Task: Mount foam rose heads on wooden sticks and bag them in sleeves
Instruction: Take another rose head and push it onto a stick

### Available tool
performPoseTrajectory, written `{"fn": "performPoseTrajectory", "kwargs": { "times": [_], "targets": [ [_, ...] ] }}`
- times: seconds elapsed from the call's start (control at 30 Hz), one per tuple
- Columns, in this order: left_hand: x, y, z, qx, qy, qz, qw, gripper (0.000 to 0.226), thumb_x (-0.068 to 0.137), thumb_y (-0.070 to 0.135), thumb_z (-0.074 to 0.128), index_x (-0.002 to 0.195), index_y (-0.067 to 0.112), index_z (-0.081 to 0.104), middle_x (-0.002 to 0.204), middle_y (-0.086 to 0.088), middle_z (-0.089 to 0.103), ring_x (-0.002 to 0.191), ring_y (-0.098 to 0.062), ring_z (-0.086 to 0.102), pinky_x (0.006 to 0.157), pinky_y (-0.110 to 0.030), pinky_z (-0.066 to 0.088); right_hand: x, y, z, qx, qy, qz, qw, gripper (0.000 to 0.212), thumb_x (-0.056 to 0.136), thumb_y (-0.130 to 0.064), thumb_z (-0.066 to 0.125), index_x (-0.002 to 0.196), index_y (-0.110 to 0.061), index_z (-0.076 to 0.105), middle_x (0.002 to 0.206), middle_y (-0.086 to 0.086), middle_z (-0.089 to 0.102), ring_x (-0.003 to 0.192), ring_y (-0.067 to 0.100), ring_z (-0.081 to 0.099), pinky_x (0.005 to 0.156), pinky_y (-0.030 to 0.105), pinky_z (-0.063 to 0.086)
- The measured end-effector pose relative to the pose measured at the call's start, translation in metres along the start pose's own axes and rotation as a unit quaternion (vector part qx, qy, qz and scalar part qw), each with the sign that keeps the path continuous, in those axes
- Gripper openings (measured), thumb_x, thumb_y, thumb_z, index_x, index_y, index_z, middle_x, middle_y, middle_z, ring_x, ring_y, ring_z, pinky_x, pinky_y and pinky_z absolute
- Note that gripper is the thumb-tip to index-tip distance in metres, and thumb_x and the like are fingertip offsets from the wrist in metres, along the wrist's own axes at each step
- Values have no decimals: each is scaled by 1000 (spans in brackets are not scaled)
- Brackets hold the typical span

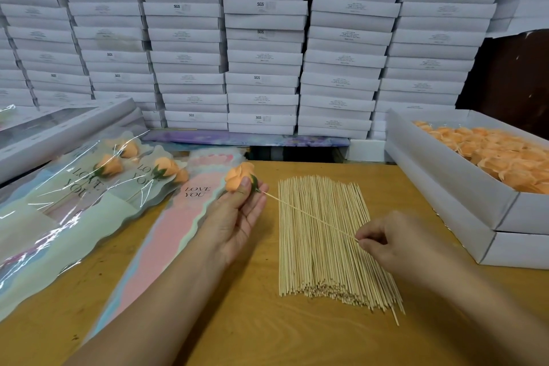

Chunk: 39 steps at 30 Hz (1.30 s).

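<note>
Piercing soft foam rose, thin stick

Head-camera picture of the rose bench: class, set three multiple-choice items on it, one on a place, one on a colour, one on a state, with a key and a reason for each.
1. Where does the pile of wooden sticks lie?
A. in the white box
B. on the wooden table
C. on the sleeves

2. What colour is the rose head in the left hand?
A. orange
B. red
C. white

3. What is the right hand doing?
A. resting flat
B. lifting a box
C. pinching a single stick

Key: 1 B, the pile rests on bare tabletop; 2 A, its petals are peach-orange; 3 C, its fingertips close on the stick's near end.
</note>
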<state>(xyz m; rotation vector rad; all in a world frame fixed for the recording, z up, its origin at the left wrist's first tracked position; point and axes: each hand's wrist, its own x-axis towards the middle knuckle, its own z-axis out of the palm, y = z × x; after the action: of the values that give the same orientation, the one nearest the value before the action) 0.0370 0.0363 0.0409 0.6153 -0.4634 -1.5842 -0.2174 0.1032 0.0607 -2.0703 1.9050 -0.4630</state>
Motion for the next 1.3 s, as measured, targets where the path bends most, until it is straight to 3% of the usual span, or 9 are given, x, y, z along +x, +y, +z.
{"fn": "performPoseTrajectory", "kwargs": {
  "times": [0.47, 0.6, 0.73, 0.9, 1.07, 1.2, 1.3],
  "targets": [
    [0, -1, 0, -2, 5, 0, 1000, 59, 74, 12, 70, 129, -2, 57, 106, -17, 73, 83, -19, 77, 62, -27, 63, 6, 8, 7, -19, 9, -6, 1000, 16, 93, -24, 63, 92, -14, 75, 91, 7, 75, 83, 24, 72, 78, 48, 58],
    [1, -1, -1, -3, 6, -3, 1000, 56, 74, 12, 70, 127, -1, 58, 101, -16, 75, 83, -20, 77, 61, -27, 62, 5, 7, 8, -10, 19, -5, 1000, 14, 92, -24, 65, 88, -24, 78, 83, -5, 76, 77, 17, 72, 74, 44, 60],
    [1, -1, -1, 1, 9, -1, 1000, 52, 74, 12, 70, 124, -1, 60, 99, -16, 75, 83, -19, 77, 61, -27, 62, 6, 6, 9, -14, 20, -9, 1000, 14, 93, -24, 64, 90, -22, 78, 86, -3, 77, 78, 17, 72, 76, 44, 60],
    [1, 0, -1, 2, 14, -3, 1000, 49, 73, 13, 71, 120, 0, 62, 103, -16, 74, 84, -19, 77, 62, -27, 63, 5, 5, 10, 2, 34, -24, 999, 14, 92, -25, 66, 100, -30, 77, 86, -22, 71, 73, 6, 71, 72, 34, 62],
    [1, -1, -3, 9, 16, 1, 1000, 38, 81, 12, 69, 117, 2, 63, 96, -15, 76, 84, -18, 77, 64, -26, 63, 4, 6, 9, -13, 37, -30, 999, 13, 92, -26, 64, 95, -25, 77, 88, -8, 77, 77, 13, 72, 76, 40, 61],
    [0, -3, -3, 9, 8, -11, 1000, 26, 85, 12, 67, 108, 2, 65, 94, -15, 76, 83, -17, 77, 67, -27, 63, 4, 4, 11, 3, 52, -30, 998, 14, 92, -27, 66, 99, -30, 78, 82, -20, 72, 70, 4, 69, 69, 33, 61],
    [-1, -3, -2, 5, 5, -13, 1000, 33, 76, 13, 70, 107, 2, 66, 93, -15, 77, 81, -17, 76, 68, -26, 63, 3, 4, 14, 2, 54, -33, 998, 15, 93, -26, 64, 99, -29, 77, 79, -20, 69, 68, 4, 67, 68, 33, 61]
  ]
}}
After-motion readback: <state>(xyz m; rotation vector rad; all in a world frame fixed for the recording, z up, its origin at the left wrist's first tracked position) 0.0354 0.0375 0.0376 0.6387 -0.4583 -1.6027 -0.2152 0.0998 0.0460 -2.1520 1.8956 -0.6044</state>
